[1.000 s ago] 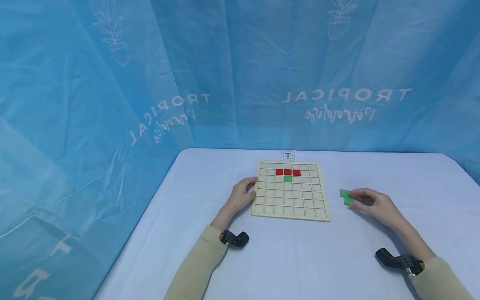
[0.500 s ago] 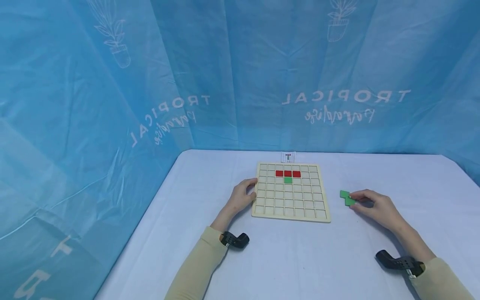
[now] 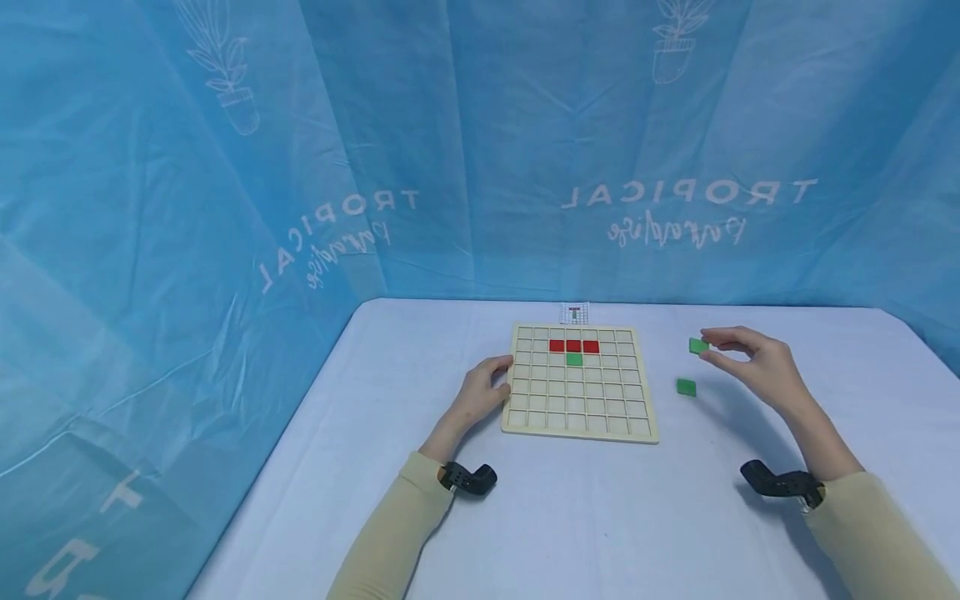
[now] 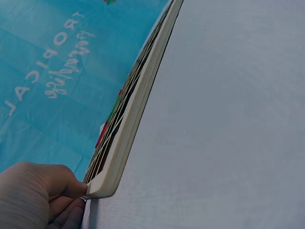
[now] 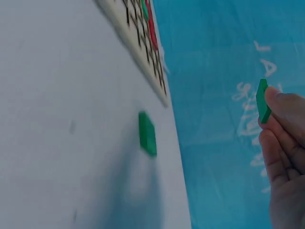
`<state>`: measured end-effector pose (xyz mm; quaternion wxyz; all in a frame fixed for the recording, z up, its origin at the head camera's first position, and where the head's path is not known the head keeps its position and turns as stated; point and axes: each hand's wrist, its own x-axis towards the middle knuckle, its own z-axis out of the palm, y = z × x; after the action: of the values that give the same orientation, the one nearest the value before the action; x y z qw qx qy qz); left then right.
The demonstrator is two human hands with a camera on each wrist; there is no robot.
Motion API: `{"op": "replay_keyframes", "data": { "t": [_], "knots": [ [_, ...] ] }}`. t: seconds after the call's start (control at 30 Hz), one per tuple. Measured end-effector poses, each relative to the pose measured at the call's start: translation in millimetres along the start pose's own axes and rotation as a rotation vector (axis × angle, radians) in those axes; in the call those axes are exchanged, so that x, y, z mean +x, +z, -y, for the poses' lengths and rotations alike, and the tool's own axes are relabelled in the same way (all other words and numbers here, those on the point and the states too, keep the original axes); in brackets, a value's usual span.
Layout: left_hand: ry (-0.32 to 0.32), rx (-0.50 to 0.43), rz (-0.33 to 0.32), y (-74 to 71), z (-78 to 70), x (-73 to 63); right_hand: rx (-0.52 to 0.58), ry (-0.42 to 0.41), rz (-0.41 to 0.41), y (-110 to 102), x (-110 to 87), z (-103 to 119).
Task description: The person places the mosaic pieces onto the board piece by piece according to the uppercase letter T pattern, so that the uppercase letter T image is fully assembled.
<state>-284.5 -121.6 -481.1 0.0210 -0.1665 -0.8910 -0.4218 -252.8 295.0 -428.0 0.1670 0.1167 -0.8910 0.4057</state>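
A pale wooden grid board [image 3: 580, 436] lies on the white table, with three red tiles [image 3: 573, 346] in a row near its far side. Directly below the middle red one sits a green tile [image 3: 573, 360]. My left hand [image 3: 480, 395] holds the board's left edge, thumb and fingers bent around the corner seen in the left wrist view [image 4: 102, 183]. Off to the right, my right hand [image 3: 768, 375] pinches a square green tile [image 5: 262, 101] between thumb and fingertips, raised above the table. Another green tile [image 3: 686, 387] lies on the cloth below it, right of the board.
Behind the board's far edge is a small printed card [image 3: 574, 313] with a gridded red and green pattern. Blue curtains [image 3: 480, 150] with white lettering stand along the back and left of the table [image 3: 570, 525]. Both wrists wear black cameras [image 3: 780, 481].
My right hand has picked up one of the two overlapping green tiles and lifted it up and away, leaving the other on the cloth. The left hand stays at the board.
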Motion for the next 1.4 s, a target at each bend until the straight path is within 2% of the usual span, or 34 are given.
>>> {"op": "replay_keyframes", "data": {
  "t": [0.1,0.23,0.33,0.4,0.43,0.63,0.67,0.73,0.9,1.27,1.4],
  "knots": [
    [0.007,-0.001,-0.002,0.1,1.1,0.2,0.049,-0.019,0.003,20.7,17.3,-17.2],
    [0.008,0.002,-0.004,0.1,1.1,0.1,0.043,-0.060,-0.008,57.2,43.2,-55.2],
    [0.009,0.004,-0.001,-0.1,0.5,-0.1,0.043,-0.077,-0.003,80.1,56.3,-62.9],
    [0.009,0.003,0.000,-0.4,0.1,-0.3,0.055,-0.077,0.012,90.3,61.1,-55.1],
    [0.010,0.004,0.000,-0.5,0.0,-0.3,0.108,-0.084,0.038,90.5,59.8,-41.4],
    [0.010,0.002,-0.001,-1.0,-1.5,-0.9,0.222,-0.074,0.100,95.1,50.4,32.2],
    [0.009,0.002,-0.001,-1.1,-1.9,-1.1,0.194,-0.069,0.101,98.5,50.8,36.3],
    [0.010,0.006,-0.003,-1.2,-2.8,-1.6,0.227,-0.049,0.131,100.0,49.1,51.7],
    [0.005,0.014,-0.009,-1.4,-4.8,-1.8,0.239,-0.037,0.183,110.3,48.1,62.2],
    [-0.007,0.015,-0.008,-0.6,-2.7,-0.3,0.279,-0.041,0.230,127.3,42.1,63.7],
    [-0.006,0.010,-0.009,-0.4,-2.5,-0.1,0.260,-0.034,0.246,133.1,37.9,61.2]
  ]
}}
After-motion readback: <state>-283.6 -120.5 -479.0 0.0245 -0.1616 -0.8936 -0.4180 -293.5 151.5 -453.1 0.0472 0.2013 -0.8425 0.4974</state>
